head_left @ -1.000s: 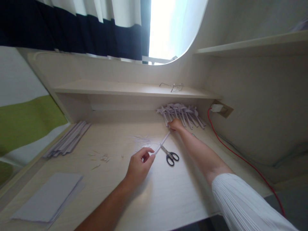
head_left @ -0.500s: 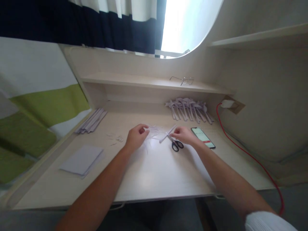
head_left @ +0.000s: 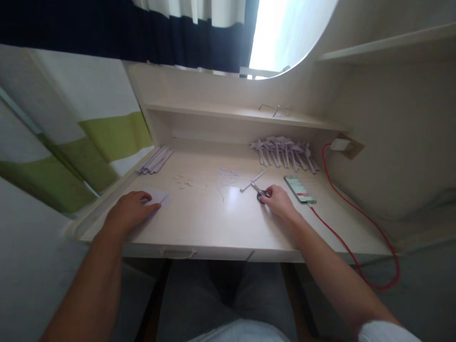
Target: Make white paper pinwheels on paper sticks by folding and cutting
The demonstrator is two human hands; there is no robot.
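Slightly apart, left fingers [head_left: 154,207] over paper [head_left: 161,194]; right fingers [head_left: 272,191] around scissors [head_left: 261,192]

Paper [head_left: 159,194] partly hidden behind left grip [head_left: 132,209], phone screen [head_left: 299,189] pixelated.

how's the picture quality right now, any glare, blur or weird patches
Head view: the window is blown out to near white; head view: the desk has a soft sheen toward its middle; head view: blocky pixelation covers most of the phone; head view: the scissors are recognisable, but the thin paper strips look soft.
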